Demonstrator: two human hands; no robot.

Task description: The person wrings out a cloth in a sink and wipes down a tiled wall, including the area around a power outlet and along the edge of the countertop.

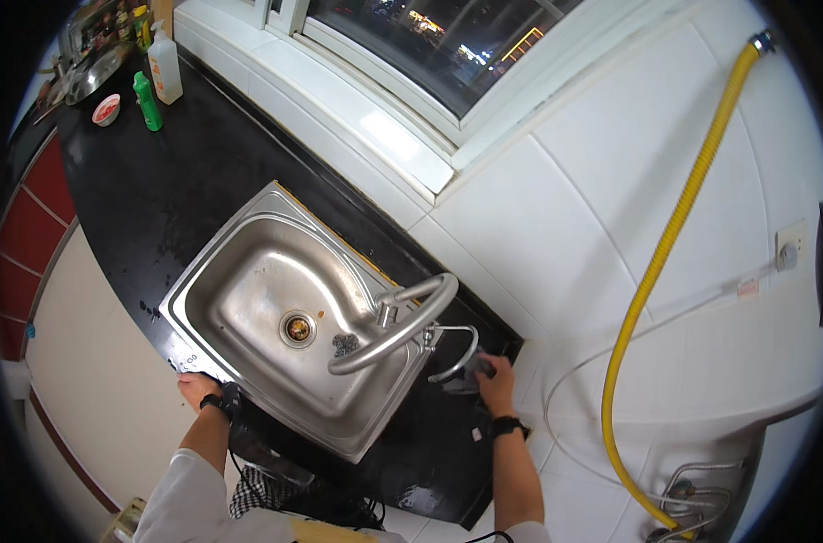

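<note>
My right hand (497, 384) is at the back right corner of the black countertop (411, 434), beside the sink. Its fingers close around a small dark item (483, 367), blurred and possibly a cloth or sponge. The slim curved secondary tap (476, 339) stands just left of that hand. At the counter's front edge is my left hand (197, 389), near the sink's front left side; its fingers are partly hidden, so its grip cannot be told. Between the hands lies the stainless steel sink (262, 285), with a steel scourer (345, 345) in the basin, under the large tap (411, 332).
Food scraps sit in the drain (297, 329). A green bottle (148, 102), a clear pump bottle (164, 64), a small bowl (106, 110) and a wok (99, 73) stand far left. A yellow corrugated hose (638, 298) and a white cable (655, 327) hang along the right wall.
</note>
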